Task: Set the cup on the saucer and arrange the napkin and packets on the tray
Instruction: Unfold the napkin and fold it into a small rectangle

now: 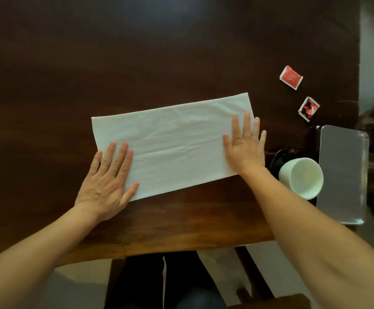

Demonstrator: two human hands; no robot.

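At the middle of the dark brown wooden tabletop, a long white folded napkin lies flat under a person's two hands, the left hand on its near-left corner and the right hand on its right end, all fingers straight and spread, gripping nothing. Toward the right edge lie a red square packet and, apart from it, a red-and-black packet. Nearer the front-right corner, a white cup covers most of a black saucer, just beside a rectangular silver metal tray.
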